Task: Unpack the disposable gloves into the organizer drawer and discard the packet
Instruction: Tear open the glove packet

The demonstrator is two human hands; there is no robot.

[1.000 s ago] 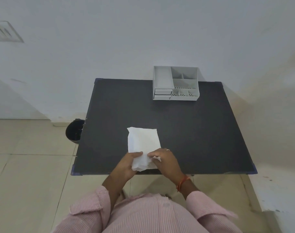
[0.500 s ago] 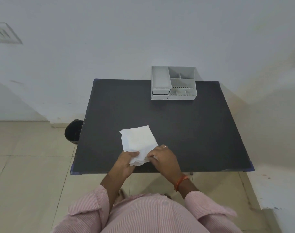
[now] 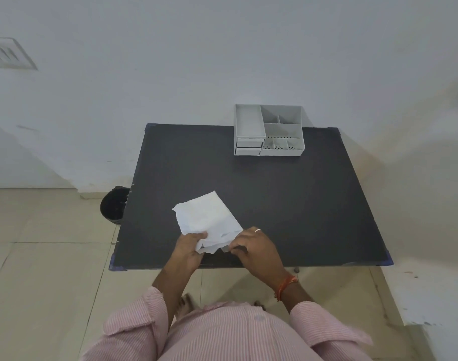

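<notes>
A: How are the fingers sitting?
B: Left hand (image 3: 190,247) and right hand (image 3: 251,247) are both pinching the packet (image 3: 207,221) at its near edge.
A: Handling?
B: Light, floppy film, probably; keep gripping that edge. Beyond the fingertips, the organizer (image 3: 268,130) is waiting.

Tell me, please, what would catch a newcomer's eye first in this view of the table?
First the white packet, bright against the near part of the dark table, pinched at its near end by the left hand and the right hand. Next the grey organizer at the table's far edge by the wall, its two small drawers shut. Lastly a black bin on the floor beside the table's left edge.
</notes>
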